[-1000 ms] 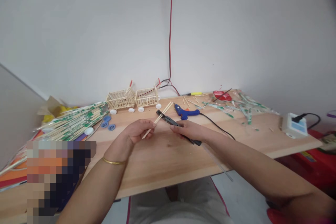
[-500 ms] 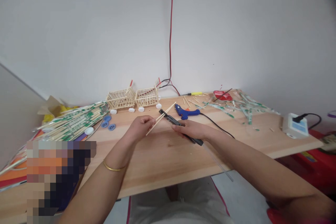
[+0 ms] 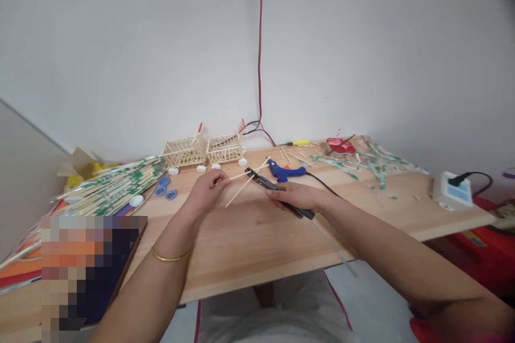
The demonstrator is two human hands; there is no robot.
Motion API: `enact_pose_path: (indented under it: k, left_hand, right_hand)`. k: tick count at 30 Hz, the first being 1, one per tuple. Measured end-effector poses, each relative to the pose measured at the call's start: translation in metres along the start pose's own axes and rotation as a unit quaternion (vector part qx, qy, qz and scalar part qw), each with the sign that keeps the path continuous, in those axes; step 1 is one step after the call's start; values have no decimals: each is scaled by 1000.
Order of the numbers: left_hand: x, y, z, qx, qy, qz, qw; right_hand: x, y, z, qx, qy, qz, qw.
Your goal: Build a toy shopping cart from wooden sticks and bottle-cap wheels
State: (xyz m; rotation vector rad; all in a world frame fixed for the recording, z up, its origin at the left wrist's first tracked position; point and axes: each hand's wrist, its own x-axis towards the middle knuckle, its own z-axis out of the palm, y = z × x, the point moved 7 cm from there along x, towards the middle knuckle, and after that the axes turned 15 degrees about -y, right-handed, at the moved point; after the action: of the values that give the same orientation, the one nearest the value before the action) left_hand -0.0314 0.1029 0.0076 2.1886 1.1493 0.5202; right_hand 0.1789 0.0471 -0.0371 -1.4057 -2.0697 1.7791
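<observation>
Two sticks (image 3: 239,191), crossing, slanting away rightward

Soft, diffuse light; evenly grey wall (image 3: 161,37); darkened, blurred upper-right corner; pixelated patch (image 3: 80,273) lower left.

Bare left hand (image 3: 208,188) left of centre, pinching; bare left forearm (image 3: 161,278) rises from bottom left. Bare right hand (image 3: 300,197) just right of centre, gripping; bare right forearm (image 3: 374,249) slants in from lower right.

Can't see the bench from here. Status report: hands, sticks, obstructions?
Left hand pinching one stick; right hand gripping black tool. Second stick crosses the first in view. Glue gun just beyond; contact unclear.
</observation>
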Motion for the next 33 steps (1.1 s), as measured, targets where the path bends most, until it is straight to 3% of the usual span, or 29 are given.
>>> enact_pose_path:
  k: [2, 6, 9, 12, 19, 22, 24, 25, 29, 33]
  left_hand:
    - [-2, 4, -3, -5, -27, 6, 1000]
    - [-15, -6, -9, -50, -160, -59, 984]
    - [-27, -24, -31, -75, -171, -91, 978]
    - [-32, -40, -39, -54, -181, -120, 975]
    - [-18, -42, -14, 121, -135, -178, 967]
    - [-12, -34, -18, 145, -41, -164, 975]
    - [-10, -23, -18, 107, 21, -126, 986]
    - [-8, -17, -13, 75, 26, -105, 991]
    - [0, -4, 28, -53, -70, -76, 993]
    - [2, 1, 46, -76, -80, -73, 991]
  right_hand:
    - [1, 0, 0, 1, 3, -3, 1000]
    - [3, 6, -6, 38, 49, -19, 998]
    - [3, 12, -11, 110, 87, -35, 990]
    - [2, 14, -10, 135, 75, -45, 987]
    - [1, 1, 0, 101, 39, -46, 993]
    - [2, -5, 3, 88, 42, -40, 994]
    - [4, -5, 4, 72, 46, -23, 996]
    - [6, -4, 5, 57, 47, -15, 997]
    - [10, -5, 6, -5, 54, 4, 999]
    - [14, -8, 11, -28, 55, 18, 998]
